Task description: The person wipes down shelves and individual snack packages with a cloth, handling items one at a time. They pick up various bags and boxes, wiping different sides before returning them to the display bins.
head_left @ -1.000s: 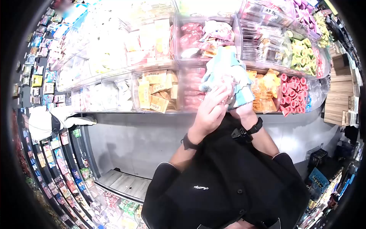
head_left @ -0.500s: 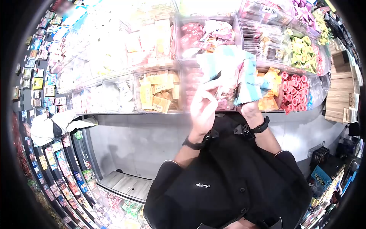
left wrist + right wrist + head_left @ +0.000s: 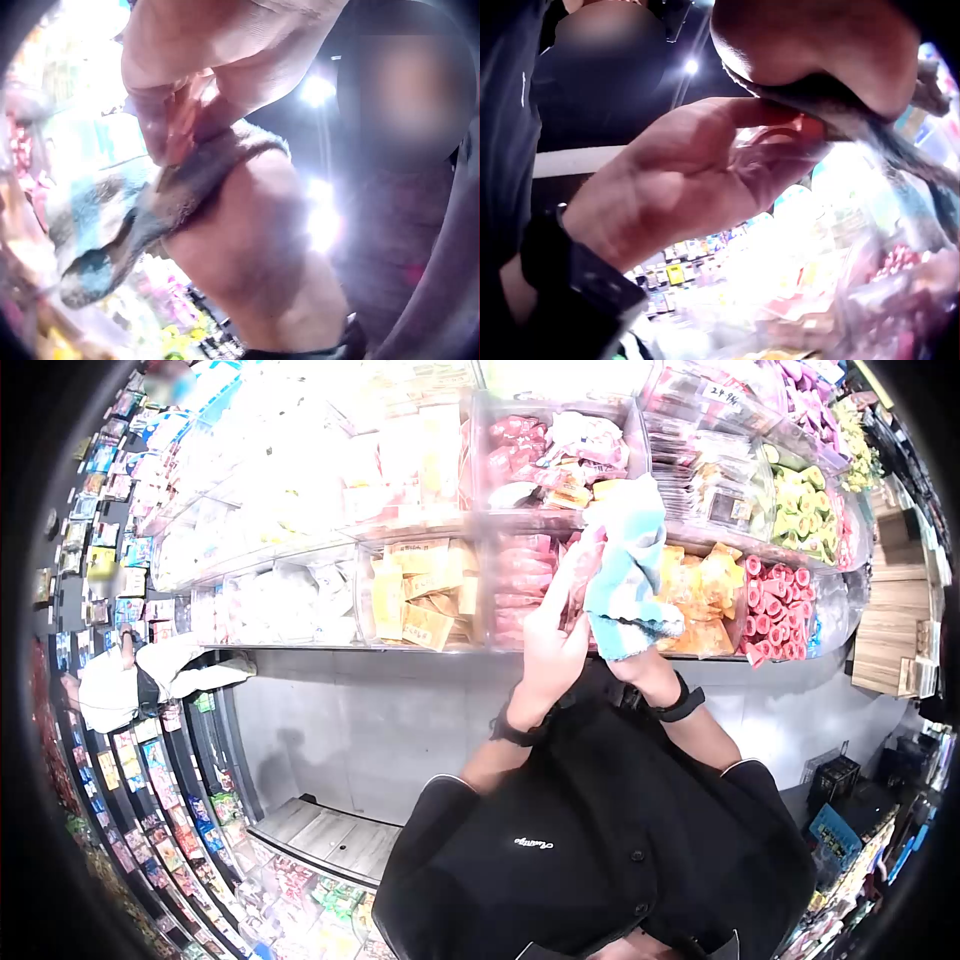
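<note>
A fluffy cloth striped blue and white [image 3: 630, 575] hangs over my right hand [image 3: 645, 668], which grips it at its near end. In the right wrist view, the fingers of that hand press down on the cloth from above. My left hand [image 3: 548, 660] is close beside it, fingers pointing forward along the cloth's left side. Between its thumb and fingers it pinches a small packet in glossy clear wrap [image 3: 754, 137], mostly hidden; I cannot tell what is inside. Both hands are at the front edge of the bins, over the pink packs [image 3: 522, 585].
Clear bins hold yellow packets [image 3: 425, 595], orange packs [image 3: 705, 590] and red tube-shaped sweets [image 3: 775, 605]. Green and purple packs fill bins farther right. Shelves of packets line the left side, where someone in white clothing [image 3: 110, 685] is. A grey bench [image 3: 330, 840] stands below.
The cloth was bunched under the left hand, then spread wide, and now hangs narrower over the right hand. The left hand drew back toward the body, then reached forward again beside the cloth.
</note>
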Tool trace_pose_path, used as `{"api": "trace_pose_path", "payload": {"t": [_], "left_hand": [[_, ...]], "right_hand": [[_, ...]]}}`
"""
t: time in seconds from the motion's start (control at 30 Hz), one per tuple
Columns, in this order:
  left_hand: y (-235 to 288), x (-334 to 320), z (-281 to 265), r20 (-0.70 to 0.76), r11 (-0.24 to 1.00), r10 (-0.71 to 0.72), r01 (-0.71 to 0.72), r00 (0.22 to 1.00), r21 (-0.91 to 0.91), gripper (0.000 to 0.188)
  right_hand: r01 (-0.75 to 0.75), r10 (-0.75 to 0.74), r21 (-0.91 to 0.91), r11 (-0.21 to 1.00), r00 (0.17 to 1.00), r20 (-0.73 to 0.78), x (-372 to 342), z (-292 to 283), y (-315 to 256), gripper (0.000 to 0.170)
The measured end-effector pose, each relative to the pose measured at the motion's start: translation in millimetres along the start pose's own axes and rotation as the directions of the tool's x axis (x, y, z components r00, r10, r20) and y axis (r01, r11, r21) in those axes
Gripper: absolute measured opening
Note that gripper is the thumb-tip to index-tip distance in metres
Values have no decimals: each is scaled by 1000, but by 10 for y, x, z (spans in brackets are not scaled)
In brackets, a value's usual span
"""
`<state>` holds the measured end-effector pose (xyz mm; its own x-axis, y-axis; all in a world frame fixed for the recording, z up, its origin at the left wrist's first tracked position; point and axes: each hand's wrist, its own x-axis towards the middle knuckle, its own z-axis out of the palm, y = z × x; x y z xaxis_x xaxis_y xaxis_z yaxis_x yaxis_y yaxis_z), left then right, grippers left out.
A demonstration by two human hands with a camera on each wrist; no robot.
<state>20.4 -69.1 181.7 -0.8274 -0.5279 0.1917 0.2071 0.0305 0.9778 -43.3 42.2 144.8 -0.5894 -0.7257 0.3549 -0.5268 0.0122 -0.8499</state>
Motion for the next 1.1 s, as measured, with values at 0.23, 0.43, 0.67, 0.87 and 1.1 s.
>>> {"api": "trace_pose_path", "payload": {"t": [0.23, 0.43, 0.67, 0.87, 1.1], "left_hand": [[-146, -77, 3, 183, 739, 202, -273, 962, 617, 55], [-77, -189, 61, 229, 964, 15, -74, 973, 254, 55], [-182, -103, 107, 95, 905, -251, 268, 963, -329, 52], [-245, 9, 318, -42, 893, 30, -8, 999, 450, 44], [-274, 51, 573, -34, 774, 166, -109, 986, 624, 49]], "right_hand": [[-237, 616, 885, 402, 785, -69, 75, 149, -23, 43], [-196, 488, 969, 153, 867, 98, -126, -175, 511, 57], [-103, 219, 958, 266, 975, 44, -61, -418, 210, 78], [-207, 352, 973, 105, 923, 158, -163, -516, 270, 45], [-277, 347, 960, 48, 905, 244, -261, -799, 622, 39]]}}
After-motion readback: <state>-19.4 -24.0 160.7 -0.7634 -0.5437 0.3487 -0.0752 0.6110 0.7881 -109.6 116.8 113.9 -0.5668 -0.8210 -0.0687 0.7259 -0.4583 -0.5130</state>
